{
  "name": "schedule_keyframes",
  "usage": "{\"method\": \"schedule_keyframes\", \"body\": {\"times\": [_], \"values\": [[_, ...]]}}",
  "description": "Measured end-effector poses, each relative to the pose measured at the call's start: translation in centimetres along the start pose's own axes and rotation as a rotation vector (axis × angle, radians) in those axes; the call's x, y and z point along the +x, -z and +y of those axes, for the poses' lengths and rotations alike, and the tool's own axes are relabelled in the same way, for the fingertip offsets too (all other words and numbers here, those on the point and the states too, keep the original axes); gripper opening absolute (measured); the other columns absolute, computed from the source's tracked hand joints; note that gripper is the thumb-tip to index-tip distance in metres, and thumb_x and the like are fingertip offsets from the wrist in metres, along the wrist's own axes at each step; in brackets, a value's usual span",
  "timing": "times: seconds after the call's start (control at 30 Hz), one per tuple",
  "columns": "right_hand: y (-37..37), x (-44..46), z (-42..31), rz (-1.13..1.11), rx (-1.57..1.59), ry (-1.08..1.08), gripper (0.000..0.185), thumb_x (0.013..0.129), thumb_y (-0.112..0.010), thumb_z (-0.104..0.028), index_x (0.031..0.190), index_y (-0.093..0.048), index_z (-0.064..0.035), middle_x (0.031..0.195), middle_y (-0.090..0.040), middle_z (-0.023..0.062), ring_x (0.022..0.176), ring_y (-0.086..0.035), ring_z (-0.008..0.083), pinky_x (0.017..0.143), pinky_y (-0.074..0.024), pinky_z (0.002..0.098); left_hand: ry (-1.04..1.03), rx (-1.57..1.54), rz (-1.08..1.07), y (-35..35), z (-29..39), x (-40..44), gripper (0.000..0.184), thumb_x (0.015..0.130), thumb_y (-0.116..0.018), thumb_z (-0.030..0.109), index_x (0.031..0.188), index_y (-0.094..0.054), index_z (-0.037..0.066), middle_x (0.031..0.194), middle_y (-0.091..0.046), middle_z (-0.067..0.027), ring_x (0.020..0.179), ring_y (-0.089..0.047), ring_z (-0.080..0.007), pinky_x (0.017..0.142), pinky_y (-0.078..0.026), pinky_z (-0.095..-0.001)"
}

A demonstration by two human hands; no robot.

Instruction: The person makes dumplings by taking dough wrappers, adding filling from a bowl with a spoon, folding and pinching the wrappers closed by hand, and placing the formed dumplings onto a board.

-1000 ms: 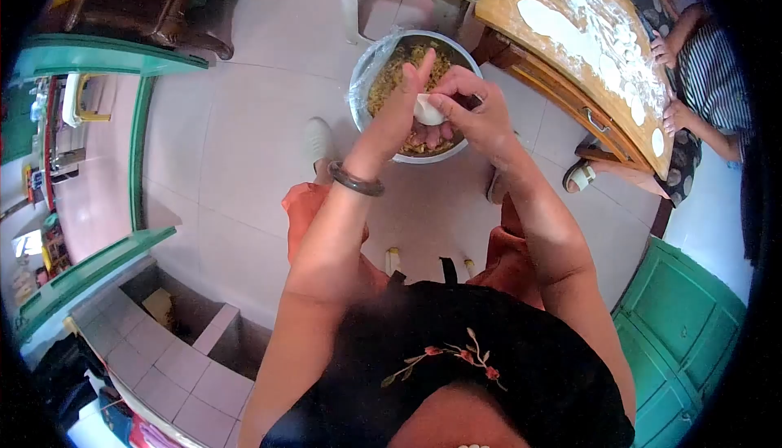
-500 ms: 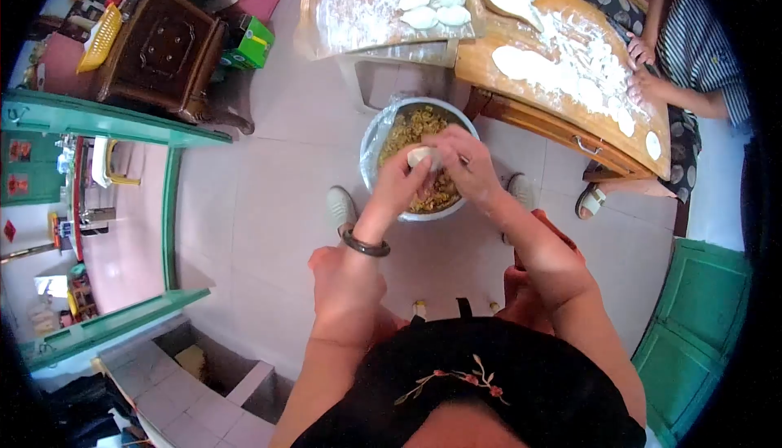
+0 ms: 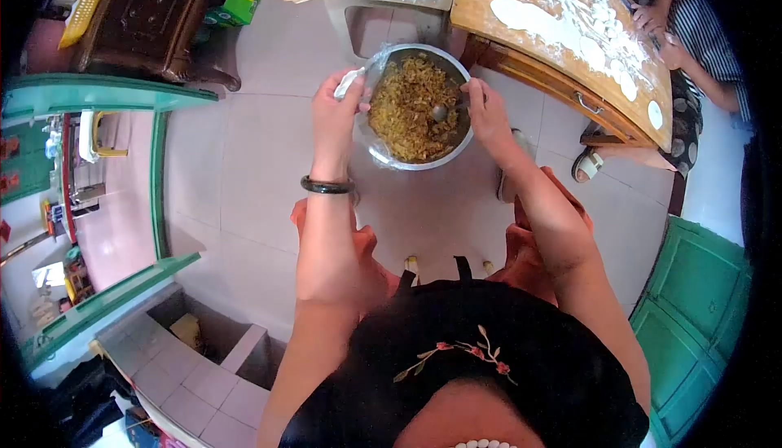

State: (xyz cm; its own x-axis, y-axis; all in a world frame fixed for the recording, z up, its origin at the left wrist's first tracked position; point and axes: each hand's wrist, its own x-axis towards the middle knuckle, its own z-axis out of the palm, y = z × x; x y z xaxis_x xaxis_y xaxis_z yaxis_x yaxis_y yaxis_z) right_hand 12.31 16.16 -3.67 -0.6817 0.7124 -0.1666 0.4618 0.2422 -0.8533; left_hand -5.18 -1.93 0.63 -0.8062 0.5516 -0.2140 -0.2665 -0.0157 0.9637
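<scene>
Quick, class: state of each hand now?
Left hand: holding a white dumpling.
Right hand: at the bowl rim; grip cannot be told.

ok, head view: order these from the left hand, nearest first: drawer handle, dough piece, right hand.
1. Dough piece: in the left hand.
2. Right hand: by the metal bowl, on its right side.
3. Drawer handle: farther right, on the wooden table.

Bright light bleaches flour (image 3: pixel 590 28) on a wooden tabletop (image 3: pixel 474 13) and glints off a metal bowl (image 3: pixel 419 165); a carved cabinet (image 3: pixel 140 20) sits dim, while fisheye distortion curves toward blackened corners.
</scene>
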Motion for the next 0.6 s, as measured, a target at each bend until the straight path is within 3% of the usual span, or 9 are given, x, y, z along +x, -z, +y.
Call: {"method": "schedule_keyframes", "body": {"times": [0.07,0.2,0.3,0.5,0.6], "values": [[0.4,-0.5,-2.1,-0.143,0.147,-0.183,0.036,0.098,-0.043,-0.029,0.106,-0.057,0.0025,0.095,-0.063,0.0215,0.092,-0.058,0.0393,0.081,-0.0442,0.0415,-0.017,0.007,0.011,0.3,-0.2,-0.1,0.025,0.088,-0.063,0.012,0.112,-0.059,0.003,0.095,-0.064,-0.0046,0.079,-0.061,-0.0102,0.062,-0.049,-0.0218],[-1.6,1.1,-0.3,0.023,-0.106,0.45,0.025,0.092,-0.053,-0.023,0.095,-0.059,0.0009,0.091,-0.059,0.0186,0.088,-0.056,0.0364,0.075,-0.0454,0.0413,-0.064,0.033,0.034,0.7,-0.6,-0.5,0.025,0.086,-0.063,0.009,0.108,-0.058,-0.002,0.088,-0.063,-0.004,0.074,-0.06,-0.0099,0.06,-0.049,-0.021],[-1.6,1.1,-1.6,0.002,-0.318,0.595,0.018,0.091,-0.053,-0.02,0.091,-0.057,-0.0017,0.089,-0.055,0.0173,0.087,-0.055,0.0357,0.074,-0.045,0.0429,-0.071,0.104,0.071,1.2,-0.9,-0.8,0.025,0.086,-0.062,0.009,0.108,-0.058,-0.002,0.088,-0.063,-0.0043,0.074,-0.061,-0.0099,0.059,-0.05,-0.0206],[-1.8,-0.8,-1.2,0.013,-0.478,0.615,0.009,0.086,-0.051,-0.011,0.09,-0.052,-0.0028,0.091,-0.053,0.0169,0.089,-0.055,0.0365,0.073,-0.0462,0.0432,-0.037,0.145,0.043,1.2,-1.4,-0.8,0.026,0.086,-0.065,0.01,0.11,-0.059,0.001,0.096,-0.064,-0.0048,0.078,-0.062,-0.0112,0.06,-0.049,-0.0221],[-1.9,-2.0,-0.6,0.062,-0.59,0.428,0.008,0.083,-0.051,-0.008,0.087,-0.051,-0.0019,0.089,-0.054,0.0181,0.088,-0.055,0.0379,0.071,-0.0465,0.0446,-0.065,0.133,0.01,0.8,-0.9,-1.0,0.026,0.086,-0.064,0.01,0.109,-0.059,0.0,0.094,-0.063,-0.0048,0.077,-0.062,-0.0109,0.058,-0.048,-0.0219]]}}
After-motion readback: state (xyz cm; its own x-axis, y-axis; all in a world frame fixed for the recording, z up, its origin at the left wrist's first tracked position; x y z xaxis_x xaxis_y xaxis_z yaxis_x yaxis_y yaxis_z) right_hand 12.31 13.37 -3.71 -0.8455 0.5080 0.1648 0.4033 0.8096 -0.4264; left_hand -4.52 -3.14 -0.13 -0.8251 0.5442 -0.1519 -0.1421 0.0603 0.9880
